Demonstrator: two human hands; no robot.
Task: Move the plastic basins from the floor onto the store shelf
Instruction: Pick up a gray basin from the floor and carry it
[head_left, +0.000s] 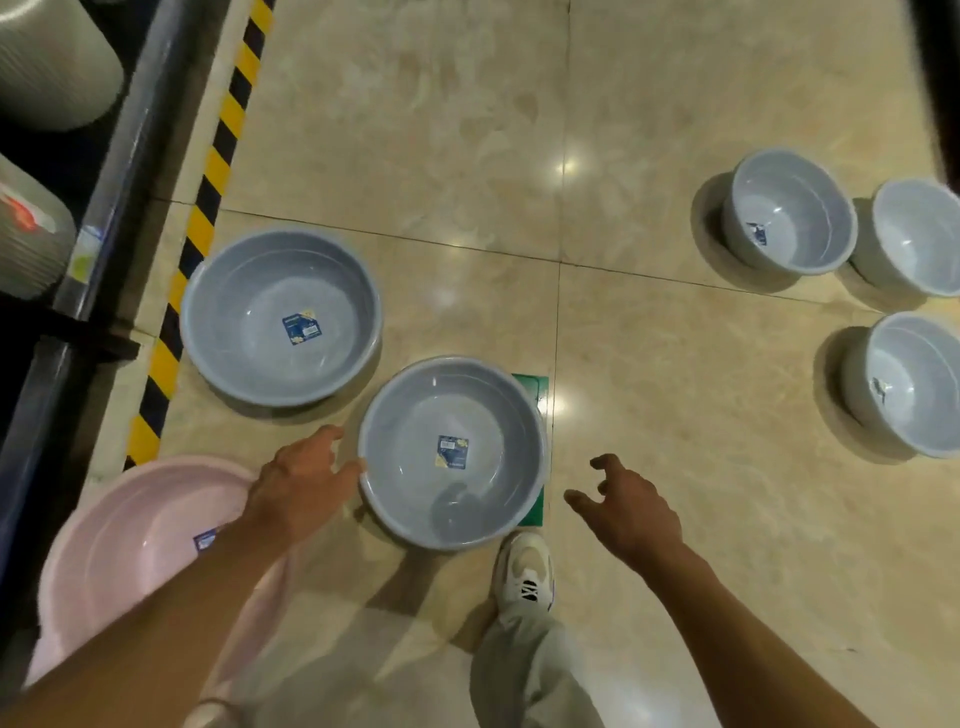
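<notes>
A grey-blue basin (415, 493) with a blue label stands on the floor just in front of me. My left hand (301, 483) is spread, its fingertips at the basin's left rim. To the basin's right, my right hand (628, 504) hovers open and apart from it. A second grey-blue basin (234, 322) stands farther left, beside the striped floor tape. A pink basin (130, 545) lies under my left forearm. Three smaller pale basins stand at the right (789, 213), (919, 239), (909, 384). The store shelf (104, 197) runs along the left edge.
Ribbed grey containers (52, 62) sit on the shelf at the top left. Yellow-and-black tape (208, 176) marks the floor by the shelf. A green floor sticker (535, 387) peeks from under the near basin. My shoe (524, 571) stands right behind that basin.
</notes>
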